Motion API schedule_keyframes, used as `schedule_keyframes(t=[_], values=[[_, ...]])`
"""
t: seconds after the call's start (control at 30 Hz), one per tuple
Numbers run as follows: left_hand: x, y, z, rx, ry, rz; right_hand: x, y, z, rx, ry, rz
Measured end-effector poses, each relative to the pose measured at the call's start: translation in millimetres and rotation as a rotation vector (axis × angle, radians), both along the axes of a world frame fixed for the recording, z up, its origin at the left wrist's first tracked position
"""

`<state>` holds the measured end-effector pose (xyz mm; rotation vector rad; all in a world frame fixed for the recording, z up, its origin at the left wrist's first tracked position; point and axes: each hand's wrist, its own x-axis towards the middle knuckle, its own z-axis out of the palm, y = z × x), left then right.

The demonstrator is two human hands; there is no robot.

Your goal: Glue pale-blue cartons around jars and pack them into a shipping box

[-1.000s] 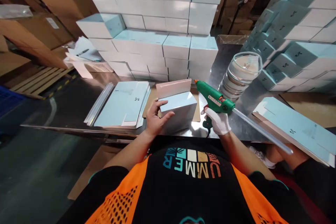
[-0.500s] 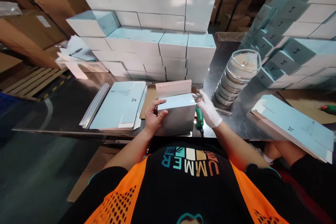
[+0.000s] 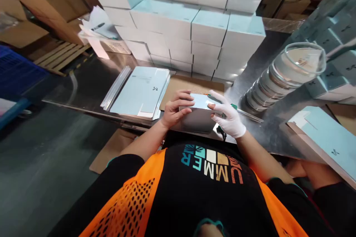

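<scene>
Between my hands a small pale-blue and white carton point(image 3: 198, 120) stands at the table's near edge, its top down. My bare left hand point(image 3: 178, 109) grips its left end, fingers on top and thumb on the near side. My right hand point(image 3: 229, 118), in a white glove with bare fingertips, closes over the carton's right top edge. Under and behind the carton lies a brown cardboard sheet point(image 3: 191, 83). A green-handled tool point(image 3: 234, 106) is partly hidden behind my right hand.
Left lies a pile of flat pale-blue cartons point(image 3: 141, 90) beside clear plastic strips point(image 3: 116, 89). A stack of clear round containers point(image 3: 274, 81) stands right. Finished-looking white boxes point(image 3: 178, 29) form a wall behind. Another person's leg point(image 3: 311, 172) shows at lower right.
The carton's raised flap, seen behind it before, no longer stands up. My right hand has moved from the carton's far right corner onto its top edge. The camera view has shifted.
</scene>
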<state>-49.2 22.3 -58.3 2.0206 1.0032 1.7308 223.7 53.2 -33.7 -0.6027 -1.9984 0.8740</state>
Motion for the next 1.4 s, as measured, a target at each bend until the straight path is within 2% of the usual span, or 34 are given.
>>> schedule_keyframes(t=[0.1, 0.2, 0.27, 0.4, 0.5, 0.57, 0.67, 0.8, 0.9, 0.97, 1.07, 1.17, 1.23, 1.3, 1.33, 1.4], values=[[-3.2, -0.4, 0.2, 0.036, 0.024, -0.014, -3.4, -5.4, 1.6, -0.009, 0.005, -0.017], [-1.1, 1.1, -12.0, -0.039, -0.08, -0.001, -5.1, -6.3, -4.4, -0.055, 0.025, -0.101], [1.1, -0.6, -26.2, -0.202, -0.198, -0.02, -5.0, -4.2, -12.5, -0.152, 0.046, -0.203], [7.7, -16.3, -56.7, -0.727, -0.311, -0.097, -4.0, 7.5, -24.2, -0.392, 0.169, -0.434], [14.5, -28.3, -61.0, -0.89, -0.464, -0.157, -5.9, 14.0, -17.0, -0.469, 0.352, -0.508], [16.1, -28.0, -48.7, -0.895, -0.604, -0.249, -9.6, 13.8, -6.4, -0.479, 0.41, -0.411], [13.3, -15.3, -16.9, -0.818, -0.732, -0.335, -18.9, 10.7, 9.2, -0.457, 0.423, -0.253], [12.7, 4.8, 18.9, -0.754, -0.748, -0.202, -32.5, 15.2, 18.2, -0.391, 0.52, -0.243], [9.2, 28.1, 40.5, -0.765, -0.825, -0.184, -32.0, 22.2, 11.9, -0.374, 0.531, -0.156], [-5.1, 57.9, 64.0, -0.702, -0.922, -0.163, -24.8, 22.9, 0.9, -0.379, 0.448, -0.13], [-47.5, 121.8, 120.3, -0.584, -1.017, -0.035, -11.5, 15.6, -20.1, -0.398, 0.245, -0.164], [-98.3, 182.9, 180.3, -0.548, -0.991, 0.144, -4.2, 2.9, -36.8, -0.437, 0.077, -0.176], [-123.0, 208.1, 203.3, -0.572, -0.936, 0.263, -2.9, -5.0, -43.8, -0.45, 0.008, -0.163], [-134.9, 217.0, 206.0, -0.627, -0.866, 0.345, -2.3, -10.5, -48.6, -0.463, -0.04, -0.158], [-136.8, 215.4, 200.4, -0.658, -0.811, 0.375, -1.7, -12.2, -50.5, -0.474, -0.059, -0.16], [-137.9, 200.8, 180.0, -0.718, -0.648, 0.433, -0.1, -13.8, -53.4, -0.497, -0.084, -0.173]])
